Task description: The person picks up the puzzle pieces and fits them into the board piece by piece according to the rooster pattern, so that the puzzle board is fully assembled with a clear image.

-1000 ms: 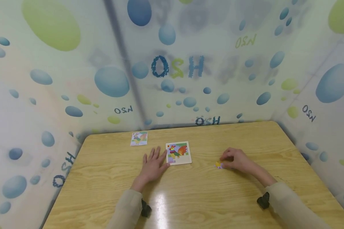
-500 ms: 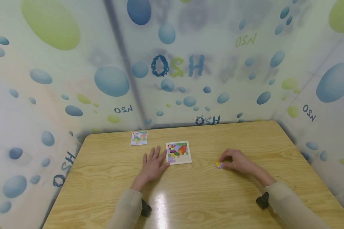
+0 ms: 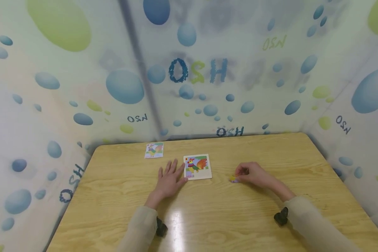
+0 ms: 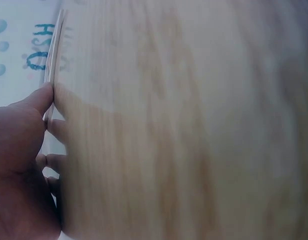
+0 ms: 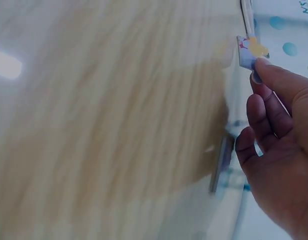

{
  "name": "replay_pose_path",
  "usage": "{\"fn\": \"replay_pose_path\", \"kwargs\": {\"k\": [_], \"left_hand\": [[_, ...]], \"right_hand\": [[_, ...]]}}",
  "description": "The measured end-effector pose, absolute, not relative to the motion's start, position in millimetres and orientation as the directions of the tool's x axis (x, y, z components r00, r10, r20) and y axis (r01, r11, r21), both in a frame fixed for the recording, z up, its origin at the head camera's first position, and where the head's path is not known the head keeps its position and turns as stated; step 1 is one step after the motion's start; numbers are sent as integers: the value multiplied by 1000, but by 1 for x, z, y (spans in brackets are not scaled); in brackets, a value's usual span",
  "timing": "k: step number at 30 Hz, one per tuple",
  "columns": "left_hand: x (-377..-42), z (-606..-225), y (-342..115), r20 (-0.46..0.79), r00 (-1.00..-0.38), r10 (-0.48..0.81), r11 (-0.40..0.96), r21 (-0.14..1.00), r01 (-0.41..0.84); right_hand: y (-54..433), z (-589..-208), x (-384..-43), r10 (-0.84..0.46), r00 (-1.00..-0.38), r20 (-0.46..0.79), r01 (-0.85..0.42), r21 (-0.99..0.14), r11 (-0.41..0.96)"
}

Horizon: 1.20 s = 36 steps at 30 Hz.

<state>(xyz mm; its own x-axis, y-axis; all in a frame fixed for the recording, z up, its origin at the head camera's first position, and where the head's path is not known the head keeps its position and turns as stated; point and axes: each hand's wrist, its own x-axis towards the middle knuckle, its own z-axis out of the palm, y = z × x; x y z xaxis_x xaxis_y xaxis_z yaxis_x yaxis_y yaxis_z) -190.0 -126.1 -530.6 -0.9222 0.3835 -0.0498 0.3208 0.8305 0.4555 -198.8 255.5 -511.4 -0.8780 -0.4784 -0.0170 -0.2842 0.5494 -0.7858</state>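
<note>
My right hand (image 3: 253,175) pinches a small jigsaw puzzle piece (image 5: 248,52) between thumb and fingers, just right of the puzzle board. The piece is yellow and lilac. The square puzzle board (image 3: 203,174) has a pale frame and a rooster picture, with a bare patch at its lower right. My left hand (image 3: 168,182) lies on the table with fingers spread, thumb and index fingertip touching the board's left edge. In the left wrist view the thumb (image 4: 41,97) meets the board's thin edge.
A square card (image 3: 154,150) with a paler rooster picture lies near the table's back edge, left of the board. The wooden table (image 3: 223,217) stands against walls (image 3: 255,45) printed with blue and green spots. Light glares off its front.
My right hand has moved left with the puzzle piece, toward the board, and the piece now looks tilted. The left hand stays at the board. The head view has shifted slightly.
</note>
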Motion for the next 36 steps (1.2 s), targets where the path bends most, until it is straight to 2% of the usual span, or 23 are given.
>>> {"fn": "replay_pose_path", "kwargs": {"k": [16, 25, 36], "left_hand": [[-186, -520, -122, -90, -927, 365, 847, 447, 290], [-188, -521, -124, -85, -926, 367, 843, 451, 293], [-187, -524, -124, -46, -923, 382, 821, 476, 316]], "right_hand": [[173, -518, -219, -429, -903, 5, -229, -850, 474], [147, -519, -226, -460, -887, 49, -268, -864, 426], [131, -523, -228, -487, -873, 41, -289, -846, 447]]}}
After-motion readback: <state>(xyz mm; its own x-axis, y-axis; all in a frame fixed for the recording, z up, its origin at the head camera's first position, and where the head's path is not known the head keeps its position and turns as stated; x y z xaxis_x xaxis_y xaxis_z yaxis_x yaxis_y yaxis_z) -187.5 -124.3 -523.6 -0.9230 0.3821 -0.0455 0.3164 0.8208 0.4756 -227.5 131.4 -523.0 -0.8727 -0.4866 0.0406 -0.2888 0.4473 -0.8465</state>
